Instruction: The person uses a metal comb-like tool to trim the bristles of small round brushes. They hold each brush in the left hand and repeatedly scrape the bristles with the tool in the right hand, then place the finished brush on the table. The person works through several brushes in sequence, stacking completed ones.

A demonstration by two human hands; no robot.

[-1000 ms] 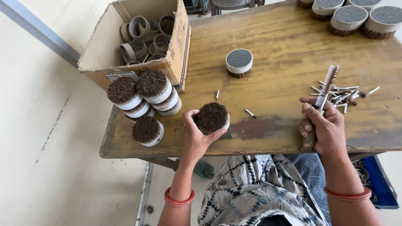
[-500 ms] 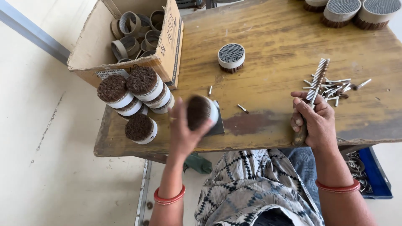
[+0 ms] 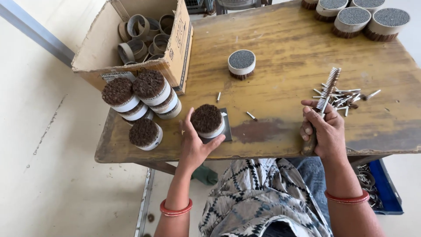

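Your left hand (image 3: 193, 145) grips a brown bristle bundle (image 3: 207, 120), standing upright on a dark pad (image 3: 227, 131) at the desk's (image 3: 280, 48) near edge. Your right hand (image 3: 326, 134) is clenched around a metal comb (image 3: 328, 90), raised clear of it. This looks like the combing step; the comb must reach the bristle tops while you steady the bundle.

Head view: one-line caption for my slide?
Left hand holds a round brown bristle bundle on the worn wooden table; right hand grips a metal comb.
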